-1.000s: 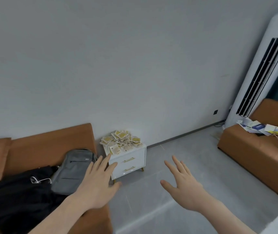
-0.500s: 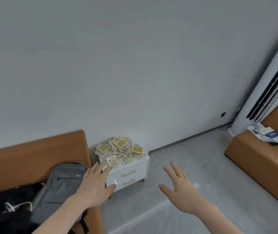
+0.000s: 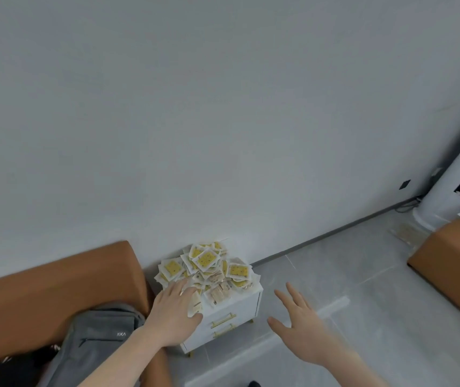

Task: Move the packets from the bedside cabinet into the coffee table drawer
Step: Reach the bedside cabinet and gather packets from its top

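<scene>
Reaching: left hand [image 3: 171, 314], fingers spread, empty, at pile's 7 o'clock edge. Right hand [image 3: 302, 329] open, idle. Packets [image 3: 209, 270] heaped on bedside cabinet [image 3: 234, 317]. Risk: loose heap sliding floorward if swept.

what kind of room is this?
Probably a living room in a home: brown sofas along a plain grey wall, a small white bedside cabinet heaped with packets, and a standing air conditioner in the corner.
</scene>
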Available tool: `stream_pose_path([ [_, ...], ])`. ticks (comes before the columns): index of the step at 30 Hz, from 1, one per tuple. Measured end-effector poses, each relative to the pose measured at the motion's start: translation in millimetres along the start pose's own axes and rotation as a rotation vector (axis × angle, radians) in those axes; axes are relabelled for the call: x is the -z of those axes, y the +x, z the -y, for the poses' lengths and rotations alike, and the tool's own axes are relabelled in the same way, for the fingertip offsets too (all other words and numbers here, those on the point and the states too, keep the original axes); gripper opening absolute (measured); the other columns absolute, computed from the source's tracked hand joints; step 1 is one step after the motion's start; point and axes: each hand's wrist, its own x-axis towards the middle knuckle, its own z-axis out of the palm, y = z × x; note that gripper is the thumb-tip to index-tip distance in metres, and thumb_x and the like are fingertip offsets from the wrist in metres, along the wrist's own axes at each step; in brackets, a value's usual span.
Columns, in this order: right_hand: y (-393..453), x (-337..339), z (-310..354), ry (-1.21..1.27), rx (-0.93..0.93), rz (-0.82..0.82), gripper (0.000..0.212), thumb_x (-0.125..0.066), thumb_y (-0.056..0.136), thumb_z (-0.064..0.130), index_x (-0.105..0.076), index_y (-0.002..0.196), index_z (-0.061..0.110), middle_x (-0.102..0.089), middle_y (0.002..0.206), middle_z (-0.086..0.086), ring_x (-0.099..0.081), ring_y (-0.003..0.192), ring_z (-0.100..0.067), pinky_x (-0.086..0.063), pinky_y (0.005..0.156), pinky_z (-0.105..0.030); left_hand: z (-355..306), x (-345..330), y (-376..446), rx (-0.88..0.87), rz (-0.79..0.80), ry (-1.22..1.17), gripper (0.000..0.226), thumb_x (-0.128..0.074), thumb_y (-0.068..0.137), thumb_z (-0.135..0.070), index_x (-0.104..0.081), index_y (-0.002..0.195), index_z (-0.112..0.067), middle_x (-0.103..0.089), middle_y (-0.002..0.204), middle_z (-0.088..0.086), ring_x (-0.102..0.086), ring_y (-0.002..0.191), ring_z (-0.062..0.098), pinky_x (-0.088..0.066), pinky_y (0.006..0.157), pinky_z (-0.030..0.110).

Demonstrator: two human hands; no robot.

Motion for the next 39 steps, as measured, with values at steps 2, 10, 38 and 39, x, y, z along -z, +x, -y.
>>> stream_pose_path([
  [2,39.5,3.4,-4.1,0.002,-0.006,0.044,0.077,-0.047,0.102,0.06,-0.011,0.166,0.034,0.01,0.174,0.011,0.006,0.161,-0.019,-0.014,0.129,-0.041,5.9,4.8,27.8,0.043,0.029,-0.017,0.076,-0.047,0.096,-0.06,-0.023,0.162,-0.032,-0.006,0.173,-0.003,-0.006,0.159,0.022,-0.012,0.128,0.041],
  [10,166.1,7.7,2.2,0.017,0.023,0.166,0.076,-0.05,0.101,0.057,-0.016,0.165,0.033,-0.003,0.174,0.008,-0.008,0.16,-0.019,-0.019,0.127,-0.039,30.9,16.0,110.6,0.165,0.083,-0.125,0.078,-0.053,0.095,-0.054,-0.021,0.162,-0.029,-0.017,0.17,-0.004,-0.023,0.153,0.024,-0.029,0.122,0.042],
  [38,495.2,-156.2,-36.7,0.278,-0.373,0.006,0.047,-0.065,0.097,0.03,-0.053,0.142,0.031,-0.044,0.151,0.01,-0.048,0.113,-0.005,-0.041,0.084,-0.02,139.5,-131.0,524.0,-0.022,0.188,0.075,0.096,-0.054,0.089,-0.073,-0.013,0.162,-0.025,-0.009,0.17,0.001,-0.007,0.157,0.03,-0.012,0.127,0.049],
  [39,500.3,-165.3,-44.1,0.283,-0.382,-0.004,0.046,-0.065,0.097,0.029,-0.054,0.141,0.031,-0.044,0.151,0.011,-0.048,0.11,-0.004,-0.041,0.077,-0.017,141.8,-142.4,529.5,-0.011,0.189,0.09,0.099,-0.055,0.088,-0.074,-0.011,0.162,-0.025,-0.009,0.17,0.002,-0.006,0.157,0.031,-0.011,0.127,0.05],
])
